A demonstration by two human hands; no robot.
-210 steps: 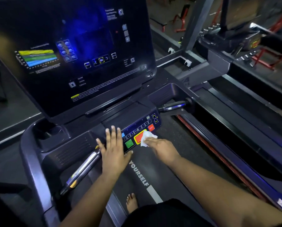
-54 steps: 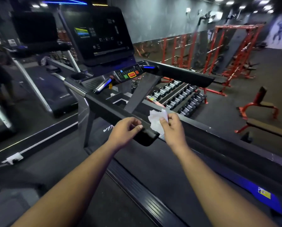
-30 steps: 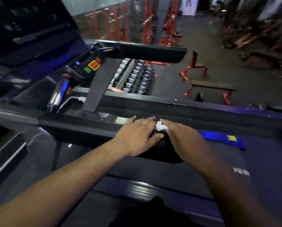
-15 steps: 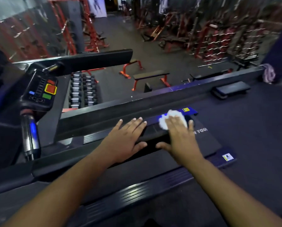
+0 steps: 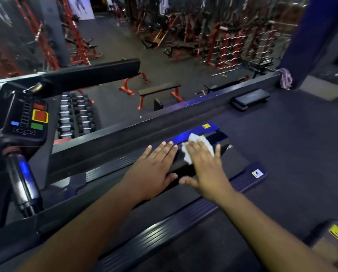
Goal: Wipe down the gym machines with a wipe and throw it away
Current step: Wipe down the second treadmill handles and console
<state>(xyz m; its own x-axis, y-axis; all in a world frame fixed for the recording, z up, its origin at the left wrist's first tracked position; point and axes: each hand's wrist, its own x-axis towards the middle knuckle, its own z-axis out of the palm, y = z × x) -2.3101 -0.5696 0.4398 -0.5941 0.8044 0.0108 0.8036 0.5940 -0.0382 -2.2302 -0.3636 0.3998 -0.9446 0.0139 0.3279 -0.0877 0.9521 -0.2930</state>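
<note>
A crumpled white wipe [image 5: 191, 142] lies on the end of the treadmill's black side handrail [image 5: 105, 179]. My right hand [image 5: 205, 169] presses flat on the wipe with fingers spread, covering most of it. Just to its left, my left hand [image 5: 154, 169] rests flat on the same rail, fingers apart, holding nothing. The treadmill's button panel [image 5: 27, 118] with red, green and blue keys sits at the left. The far handrail [image 5: 93, 73] runs across above it.
A silver grip handle [image 5: 23, 181] hangs below the panel. Beyond the treadmill are a dumbbell rack [image 5: 76, 114], a red flat bench [image 5: 160, 91], red racks at the back, and a step platform [image 5: 250, 99]. A cloth [image 5: 285, 79] hangs at the right.
Over the last half second my right hand has slid the wipe slightly along the rail end; the left hand stays flat beside it. The view has barely shifted.
</note>
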